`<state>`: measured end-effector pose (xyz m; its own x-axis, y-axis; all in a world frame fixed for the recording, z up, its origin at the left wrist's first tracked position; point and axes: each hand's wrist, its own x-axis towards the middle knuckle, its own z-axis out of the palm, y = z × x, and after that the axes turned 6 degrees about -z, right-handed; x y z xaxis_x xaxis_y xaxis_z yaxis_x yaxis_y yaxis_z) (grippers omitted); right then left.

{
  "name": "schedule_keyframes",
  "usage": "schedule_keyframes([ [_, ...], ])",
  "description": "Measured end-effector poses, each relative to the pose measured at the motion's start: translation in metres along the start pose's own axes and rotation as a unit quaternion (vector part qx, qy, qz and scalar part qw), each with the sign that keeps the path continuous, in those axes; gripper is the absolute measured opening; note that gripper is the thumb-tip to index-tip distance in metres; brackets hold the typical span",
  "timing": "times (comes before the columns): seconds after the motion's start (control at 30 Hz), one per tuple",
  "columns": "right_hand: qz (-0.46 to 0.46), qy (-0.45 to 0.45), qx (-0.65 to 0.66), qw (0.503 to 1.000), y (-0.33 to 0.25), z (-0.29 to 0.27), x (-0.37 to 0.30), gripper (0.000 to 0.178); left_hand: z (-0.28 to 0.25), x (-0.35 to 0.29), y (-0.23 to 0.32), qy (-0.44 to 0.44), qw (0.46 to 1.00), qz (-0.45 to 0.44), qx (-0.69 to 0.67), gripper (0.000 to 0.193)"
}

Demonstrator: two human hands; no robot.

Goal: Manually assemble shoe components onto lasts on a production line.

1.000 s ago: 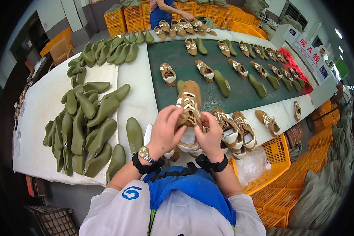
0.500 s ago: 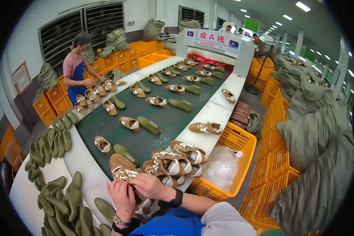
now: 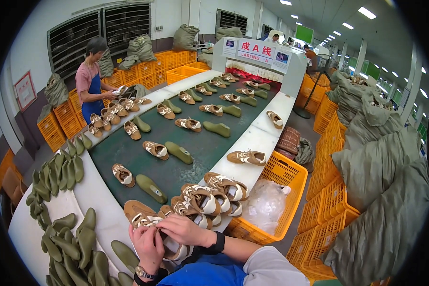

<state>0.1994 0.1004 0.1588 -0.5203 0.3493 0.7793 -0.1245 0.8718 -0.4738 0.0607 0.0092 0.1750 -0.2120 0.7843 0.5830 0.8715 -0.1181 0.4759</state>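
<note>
A brown sneaker with white stripes and pale laces (image 3: 139, 212) is in front of me, its toe pointing away. Over its lacing, my left hand (image 3: 147, 247) and my right hand (image 3: 186, 229) meet with bent fingers, each pinched on the shoelace. The fingers hide most of the lace ends. Right beside the hands, a pile of matching sneakers (image 3: 200, 198) rests on the white ledge. Left of my left wrist lies a green shoe last (image 3: 125, 254). Another green last (image 3: 151, 188) lies on the belt just beyond the sneaker.
The dark green conveyor belt (image 3: 167, 136) carries sneakers and lasts in rows. Many green lasts (image 3: 71, 243) cover the left table. A yellow crate (image 3: 295, 190) with clear plastic bags stands at right, near stacked crates and grey sacks (image 3: 381, 209). A co-worker (image 3: 93, 81) stands across the belt.
The sneaker in front of me has shifted slightly left and nearer. My hands stay together at its laces. The co-worker now holds something whitish.
</note>
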Motion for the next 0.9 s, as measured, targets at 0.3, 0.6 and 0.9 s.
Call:
schedule_keyframes([
  [0.3,0.017,0.020,-0.005,1.000,-0.008,0.002,-0.008,0.024,-0.006,-0.003,-0.006,-0.031,0.990,-0.016,-0.139,0.014],
  [0.6,0.037,-0.014,0.000,0.999,-0.013,0.001,-0.007,0.025,-0.003,-0.018,-0.018,-0.097,0.972,-0.039,-0.209,0.014],
  [0.9,0.049,-0.014,-0.092,0.995,-0.010,0.001,-0.002,0.026,-0.009,-0.017,-0.021,-0.093,0.995,-0.027,-0.030,0.052],
])
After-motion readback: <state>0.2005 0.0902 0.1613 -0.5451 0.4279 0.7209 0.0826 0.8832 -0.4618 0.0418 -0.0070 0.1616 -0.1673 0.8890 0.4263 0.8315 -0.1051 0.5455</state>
